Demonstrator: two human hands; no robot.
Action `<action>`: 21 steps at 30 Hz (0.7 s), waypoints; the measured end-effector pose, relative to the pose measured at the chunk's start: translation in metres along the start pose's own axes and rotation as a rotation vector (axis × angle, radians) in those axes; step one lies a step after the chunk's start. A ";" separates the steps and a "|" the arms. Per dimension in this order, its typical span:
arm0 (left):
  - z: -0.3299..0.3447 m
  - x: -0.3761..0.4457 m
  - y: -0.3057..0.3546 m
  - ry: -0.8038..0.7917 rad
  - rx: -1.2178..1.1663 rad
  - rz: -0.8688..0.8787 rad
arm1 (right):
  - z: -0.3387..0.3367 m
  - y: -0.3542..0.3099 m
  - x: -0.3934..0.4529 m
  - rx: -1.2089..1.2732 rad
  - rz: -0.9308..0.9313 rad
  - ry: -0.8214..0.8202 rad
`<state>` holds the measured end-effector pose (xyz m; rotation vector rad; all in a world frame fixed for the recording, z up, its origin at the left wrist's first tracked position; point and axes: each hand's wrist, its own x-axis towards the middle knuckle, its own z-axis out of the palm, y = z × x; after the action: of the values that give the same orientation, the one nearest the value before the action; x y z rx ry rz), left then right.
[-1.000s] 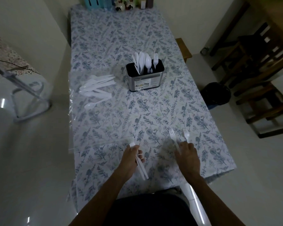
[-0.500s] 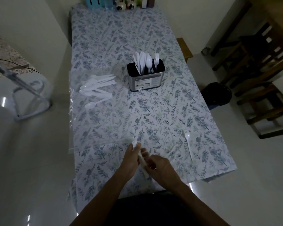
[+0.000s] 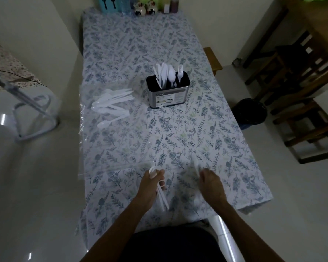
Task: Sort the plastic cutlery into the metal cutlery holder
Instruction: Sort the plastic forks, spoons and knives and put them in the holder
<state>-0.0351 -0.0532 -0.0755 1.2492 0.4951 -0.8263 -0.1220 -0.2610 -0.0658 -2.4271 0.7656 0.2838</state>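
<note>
The scene is dim and underexposed, with a cool grey-green cast and soft grain in the dark areas. Small streaks of glare sit on the glossy pale tiled floor (image 3: pixel 36 167) at the left, and a bright strip of reflection lies near the bottom right. The person's right hand (image 3: pixel 211 184) is smeared by motion blur, so what its fingers touch cannot be told. The white plastic cutlery pile (image 3: pixel 113 105) looks slightly soft. Wide-angle distortion bends the floral-patterned tablecloth-covered table (image 3: pixel 178 138) and the walls outward toward the edges. Shadows are faint and diffuse.
</note>
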 end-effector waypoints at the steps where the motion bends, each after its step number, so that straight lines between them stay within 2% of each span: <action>1: 0.000 -0.001 0.000 -0.010 0.011 0.014 | 0.002 -0.016 -0.008 0.078 -0.067 -0.040; 3: 0.000 -0.002 0.001 -0.035 0.019 0.047 | 0.008 -0.046 -0.026 0.242 -0.202 -0.153; 5: -0.003 -0.002 -0.001 -0.069 -0.001 0.086 | 0.014 -0.064 -0.039 0.340 -0.254 -0.249; 8: -0.005 0.001 -0.003 -0.008 -0.039 0.061 | 0.019 -0.072 -0.041 0.379 -0.268 -0.272; 11: -0.004 0.001 -0.001 0.030 0.100 0.022 | 0.011 -0.068 -0.033 0.350 -0.250 -0.217; 15: 0.004 -0.011 0.006 -0.141 0.405 -0.039 | -0.010 -0.058 -0.016 0.438 -0.110 -0.181; 18: 0.016 -0.022 0.009 -0.243 0.380 -0.162 | -0.024 -0.058 -0.010 0.554 -0.072 -0.383; 21: 0.022 -0.025 0.008 -0.303 0.387 -0.140 | -0.028 -0.062 -0.011 0.576 -0.131 -0.494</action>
<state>-0.0464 -0.0669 -0.0460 1.4182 0.1809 -1.2496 -0.0942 -0.2311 -0.0105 -1.7501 0.3913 0.5071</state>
